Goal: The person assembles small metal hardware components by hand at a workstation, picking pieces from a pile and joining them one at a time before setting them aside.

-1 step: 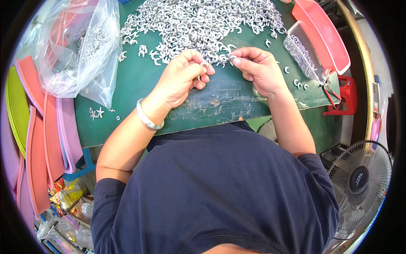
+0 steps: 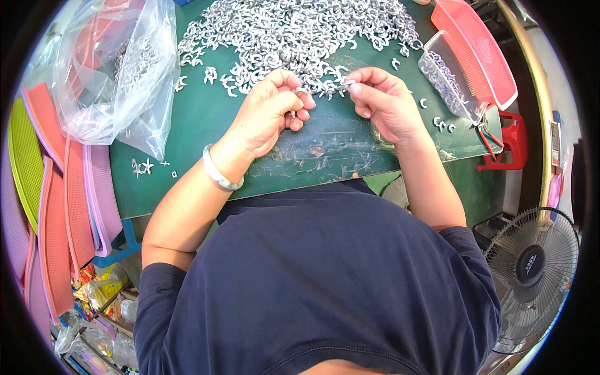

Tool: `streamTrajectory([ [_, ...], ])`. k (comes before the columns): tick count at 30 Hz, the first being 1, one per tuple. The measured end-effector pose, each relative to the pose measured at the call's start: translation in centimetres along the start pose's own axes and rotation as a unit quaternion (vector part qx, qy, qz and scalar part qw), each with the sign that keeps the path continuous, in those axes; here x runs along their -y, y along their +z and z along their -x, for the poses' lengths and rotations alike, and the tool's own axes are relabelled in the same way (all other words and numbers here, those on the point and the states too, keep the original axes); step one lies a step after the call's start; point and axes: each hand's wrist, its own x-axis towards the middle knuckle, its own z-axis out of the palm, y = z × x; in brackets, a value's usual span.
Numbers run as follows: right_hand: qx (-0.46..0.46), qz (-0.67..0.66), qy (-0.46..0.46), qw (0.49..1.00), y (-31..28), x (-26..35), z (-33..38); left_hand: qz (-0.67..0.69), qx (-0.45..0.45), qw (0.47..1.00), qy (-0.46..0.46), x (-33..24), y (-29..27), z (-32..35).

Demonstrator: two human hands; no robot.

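A big pile of small silver C-shaped metal clips (image 2: 294, 31) covers the far part of the green table (image 2: 200, 125). My left hand (image 2: 272, 112), with a pale bangle (image 2: 219, 174) on its wrist, is curled at the pile's near edge and pinches a small silver clip between thumb and fingers. My right hand (image 2: 384, 103) is just to its right. Its fingertips are closed on another clip at the edge of the pile. The two hands are almost touching.
A clear plastic bag (image 2: 119, 69) with more clips lies at the table's left. A clear box of clips (image 2: 447, 78) and a pink tray (image 2: 478, 47) stand at the right. Coloured trays (image 2: 56, 206) are stacked far left. A red stool (image 2: 506, 144) and a fan (image 2: 531, 269) stand at the right.
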Motion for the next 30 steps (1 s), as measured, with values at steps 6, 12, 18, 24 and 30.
streamTrajectory([
  [6, 0.049, -0.181, 0.0, 0.982, -0.9, 0.4, -0.4, -0.037, -0.033, 0.998, -0.04, 0.1, 0.7, -1.3],
  [12, -0.049, 0.147, 0.021, 0.988, -0.2, 0.8, -0.4, -0.47, -0.102, 0.864, 0.148, 1.5, 2.2, -2.7],
  [18, -0.068, 0.41, -0.108, 0.903, -0.3, -1.0, -0.9, -0.527, -0.102, 0.826, 0.171, 1.7, 2.2, -3.1],
  [24, -0.081, 0.481, -0.144, 0.861, 0.3, -1.1, -0.8, -0.387, -0.083, 0.901, 0.179, 1.5, 1.6, -2.2],
  [30, -0.075, 0.522, -0.166, 0.833, 0.5, -1.4, -0.9, -0.366, -0.077, 0.904, 0.209, 1.5, 1.3, -1.7],
])
